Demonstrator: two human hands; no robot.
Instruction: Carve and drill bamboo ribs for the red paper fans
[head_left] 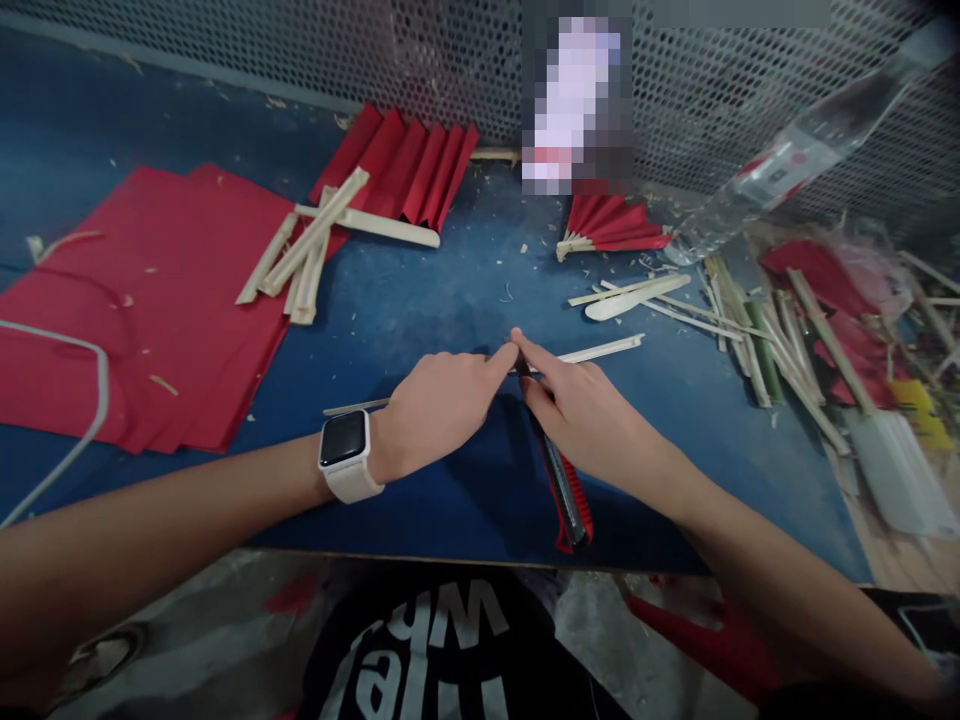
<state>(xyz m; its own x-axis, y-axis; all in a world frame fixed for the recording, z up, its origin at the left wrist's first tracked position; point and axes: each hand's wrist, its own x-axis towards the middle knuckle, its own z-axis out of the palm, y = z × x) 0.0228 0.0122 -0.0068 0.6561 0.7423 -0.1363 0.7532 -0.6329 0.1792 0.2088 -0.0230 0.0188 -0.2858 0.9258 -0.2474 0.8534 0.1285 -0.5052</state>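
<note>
Near the front of the blue table my right hand [592, 400] grips a red and black utility knife [562, 475], its handle slanting down toward the table's front edge. My left hand [450, 405], with a white-banded watch at the wrist, is closed, and its fingertips meet the right index finger by the knife's front end. A thin bamboo strip [356, 407] sticks out to the left from under my left hand. Beyond my right hand a pale bamboo strip [604, 349] extends; whether both ends are one piece is hidden. The blade is covered by my fingers.
Red paper sheets [150, 300] lie left, with bamboo sticks [315, 245] on their edge. Pleated red paper [405, 165] and a small red fan [611, 222] are at the back. A water bottle [795, 160] leans right, above loose bamboo pieces [765, 330] and a cleaver-like blade [900, 470].
</note>
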